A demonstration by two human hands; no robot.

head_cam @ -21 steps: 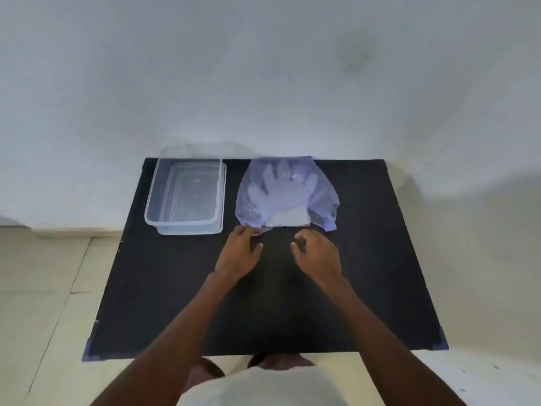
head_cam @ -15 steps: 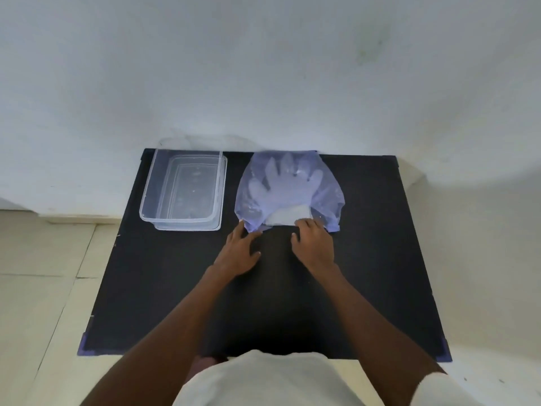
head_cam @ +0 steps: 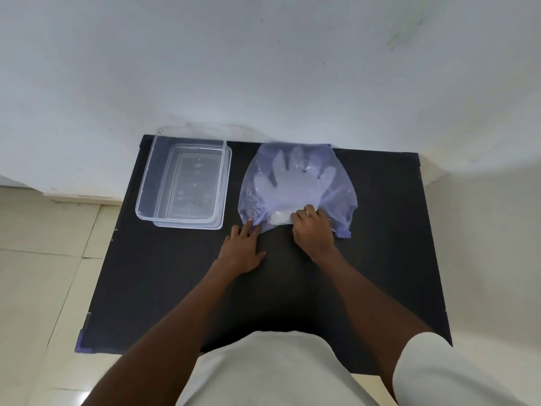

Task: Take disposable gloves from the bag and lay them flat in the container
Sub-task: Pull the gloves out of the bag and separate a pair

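Bag (head_cam: 298, 186) of thin bluish film lies flat on the black table (head_cam: 175, 288), mouth toward the person; gloves (head_cam: 292, 183) show through it, fingers pointing away. Left hand (head_cam: 241, 250) spread flat, fingertips pinning the bag's near-left corner. Right hand (head_cam: 313, 230) at the bag's mouth, fingers curled onto the white cuff end; whether they actually pinch a glove, cannot tell. Likely step: drawing the top glove out. Best to keep the corner anchored and pull low and slow, so only one sheet comes. Clear container (head_cam: 183, 183) stands just left of the bag, open, looks empty. Nothing lies between bag and container.
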